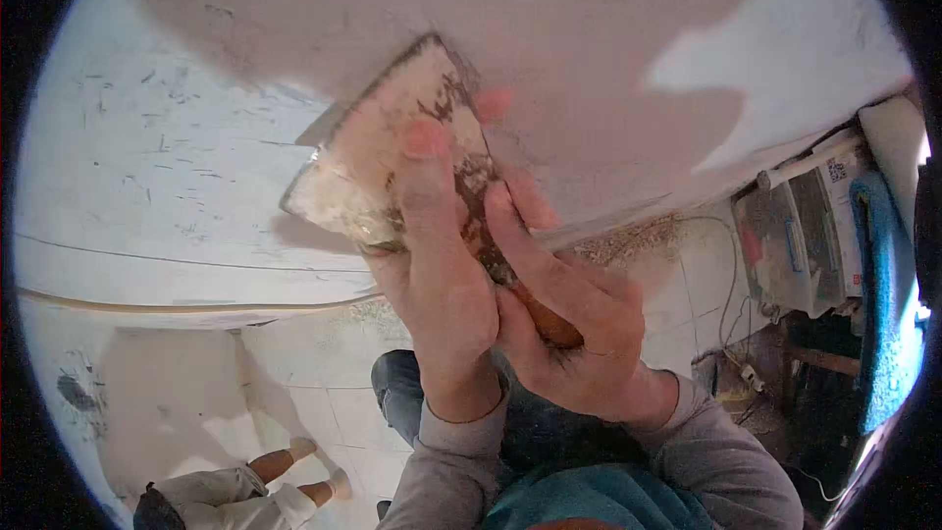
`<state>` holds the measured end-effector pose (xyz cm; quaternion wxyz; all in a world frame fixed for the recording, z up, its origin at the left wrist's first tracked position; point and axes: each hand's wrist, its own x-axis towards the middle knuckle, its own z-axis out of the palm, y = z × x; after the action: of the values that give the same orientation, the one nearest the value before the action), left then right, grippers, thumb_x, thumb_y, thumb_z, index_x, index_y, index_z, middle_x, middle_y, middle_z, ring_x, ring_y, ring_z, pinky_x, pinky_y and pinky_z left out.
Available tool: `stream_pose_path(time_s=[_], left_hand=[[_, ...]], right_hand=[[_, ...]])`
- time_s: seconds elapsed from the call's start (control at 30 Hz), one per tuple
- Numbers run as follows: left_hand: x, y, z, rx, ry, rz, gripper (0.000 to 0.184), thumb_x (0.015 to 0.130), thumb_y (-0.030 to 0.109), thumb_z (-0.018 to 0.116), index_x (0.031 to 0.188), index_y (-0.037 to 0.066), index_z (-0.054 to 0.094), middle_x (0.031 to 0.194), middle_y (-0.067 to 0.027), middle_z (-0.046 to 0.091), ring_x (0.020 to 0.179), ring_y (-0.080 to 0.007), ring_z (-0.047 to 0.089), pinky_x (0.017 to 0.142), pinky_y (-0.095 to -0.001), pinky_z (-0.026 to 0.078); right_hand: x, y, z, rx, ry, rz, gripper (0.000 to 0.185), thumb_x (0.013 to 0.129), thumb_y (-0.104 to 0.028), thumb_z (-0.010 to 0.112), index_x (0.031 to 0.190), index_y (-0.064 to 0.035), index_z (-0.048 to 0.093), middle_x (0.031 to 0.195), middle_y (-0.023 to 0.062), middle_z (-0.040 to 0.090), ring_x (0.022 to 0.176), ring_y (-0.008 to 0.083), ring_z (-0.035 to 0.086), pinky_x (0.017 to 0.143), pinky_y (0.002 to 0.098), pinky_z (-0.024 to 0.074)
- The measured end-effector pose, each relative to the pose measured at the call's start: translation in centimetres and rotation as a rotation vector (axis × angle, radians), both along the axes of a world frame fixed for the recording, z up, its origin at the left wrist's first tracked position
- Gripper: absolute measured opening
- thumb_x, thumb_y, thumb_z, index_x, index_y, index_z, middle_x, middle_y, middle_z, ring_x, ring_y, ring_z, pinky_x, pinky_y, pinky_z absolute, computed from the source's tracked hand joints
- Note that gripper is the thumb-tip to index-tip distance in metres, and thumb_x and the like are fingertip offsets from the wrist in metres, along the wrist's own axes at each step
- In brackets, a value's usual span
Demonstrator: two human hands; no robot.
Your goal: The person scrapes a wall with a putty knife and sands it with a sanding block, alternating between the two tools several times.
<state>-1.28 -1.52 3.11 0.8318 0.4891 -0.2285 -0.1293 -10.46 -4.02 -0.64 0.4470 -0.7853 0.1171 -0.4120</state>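
Observation:
A wide putty knife (355,169), its blade smeared with pale putty and dark stains, is held up between both hands in front of a white, marked surface. My left hand (442,275) grips it at the blade, thumb pressed on the putty-covered face and other fingers mostly hidden behind. Around the brown wooden handle my right hand (589,334) is closed, its index finger stretched along the neck. The blade's broad edge faces the upper left, while the handle end slants down to the right.
The white surface (128,167) carries dark scuffs and a large shadow. Crumbly debris (638,238) lies on the tiled floor at its foot. On the right are clear plastic boxes (785,236), a blue fabric roll (888,304) and cables. Another person's legs (231,505) show at lower left.

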Motion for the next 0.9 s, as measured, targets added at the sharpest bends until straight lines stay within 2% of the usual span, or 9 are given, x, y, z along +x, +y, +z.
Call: stream_pose_path(time_s=[0.03,0.1,0.17,0.37,0.53,0.63,0.7,0.83,0.9], left_hand=[[0.5,0.2,0.3,-0.028,0.056,-0.109,0.029,0.103,0.025,0.049,0.115,0.0,0.053,0.102,-0.0163,0.067,0.06,-0.0129,0.059,0.051,-0.0228,0.048],[-0.4,0.9,-0.3,0.025,0.078,-0.083,0.03,0.103,0.026,0.049,0.115,0.0,0.053,0.103,-0.0164,0.067,0.06,-0.0128,0.059,0.051,-0.0228,0.048],[0.1,0.3,-0.3,0.02,0.038,-0.073,0.033,0.102,0.03,0.05,0.114,-0.001,0.054,0.095,-0.0141,0.067,0.059,-0.0117,0.058,0.05,-0.023,0.047],[0.1,0.3,-0.8,0.06,0.021,-0.032,0.039,0.103,0.034,0.047,0.113,-0.002,0.056,0.088,-0.0115,0.066,0.057,-0.0094,0.056,0.048,-0.0216,0.045],[0.1,0.1,-0.4,-0.012,0.052,-0.051,0.041,0.104,0.036,0.046,0.112,-0.003,0.058,0.085,-0.0096,0.065,0.056,-0.0092,0.054,0.048,-0.0203,0.042],[-0.1,0.1,-0.5,0.014,0.043,-0.127,0.04,0.104,0.036,0.046,0.111,-0.002,0.058,0.089,-0.0097,0.066,0.056,-0.0099,0.053,0.049,-0.0204,0.042],[-0.4,-0.1,0.4,-0.015,0.104,-0.064,0.041,0.104,0.035,0.045,0.107,-0.003,0.06,0.079,-0.0063,0.063,0.056,-0.0095,0.053,0.049,-0.0205,0.041],[0.2,0.3,-0.2,0.042,0.047,-0.142,0.04,0.104,0.035,0.044,0.106,-0.002,0.06,0.083,-0.0068,0.065,0.057,-0.0094,0.053,0.05,-0.0215,0.042],[0.0,0.2,1.0,-0.026,0.025,-0.088,0.04,0.104,0.036,0.045,0.105,-0.001,0.061,0.082,-0.0066,0.065,0.057,-0.0091,0.054,0.05,-0.0218,0.042]], right_hand=[[0.2,0.1,-0.4,0.004,0.001,-0.001,0.051,0.078,0.005,0.062,0.129,0.0059,0.058,0.095,0.0196,0.07,0.066,0.0205,0.065,0.07,0.0269,0.052],[0.7,0.5,-0.8,-0.019,-0.165,-0.079,0.055,0.082,-0.005,0.069,0.135,-0.0053,0.056,0.068,0.0071,0.06,0.055,0.0213,0.056,0.052,0.0328,0.0434],[0.7,0.2,-0.6,-0.019,-0.154,-0.058,0.054,0.082,-0.005,0.069,0.134,-0.0055,0.056,0.069,0.0071,0.06,0.055,0.0217,0.056,0.053,0.0332,0.0438],[0.3,0.2,-0.2,0.001,-0.093,-0.041,0.053,0.082,-0.006,0.069,0.133,-0.0053,0.057,0.068,0.0082,0.06,0.054,0.0234,0.056,0.054,0.0338,0.0452],[0.2,0.3,-0.3,0.009,-0.115,-0.039,0.052,0.082,-0.005,0.068,0.134,-0.0055,0.057,0.066,0.0096,0.058,0.054,0.0237,0.056,0.055,0.034,0.0462],[-0.3,0.2,0.1,0.078,0.011,-0.013,0.052,0.083,-0.005,0.068,0.133,-0.0062,0.057,0.067,0.0103,0.059,0.055,0.0246,0.058,0.057,0.0349,0.0474],[0.2,0.6,0.4,0.028,-0.134,-0.056,0.052,0.083,-0.005,0.067,0.134,-0.0065,0.057,0.067,0.0117,0.06,0.055,0.0255,0.059,0.055,0.0348,0.0478],[0.2,0.5,-0.2,0.064,-0.045,-0.054,0.052,0.083,-0.005,0.067,0.134,-0.0062,0.056,0.069,0.0126,0.062,0.056,0.026,0.06,0.055,0.0344,0.0477],[0.8,0.6,0.4,-0.018,-0.17,-0.078,0.051,0.084,-0.005,0.066,0.134,-0.0063,0.057,0.068,0.0119,0.061,0.055,0.025,0.059,0.055,0.0342,0.0476]])
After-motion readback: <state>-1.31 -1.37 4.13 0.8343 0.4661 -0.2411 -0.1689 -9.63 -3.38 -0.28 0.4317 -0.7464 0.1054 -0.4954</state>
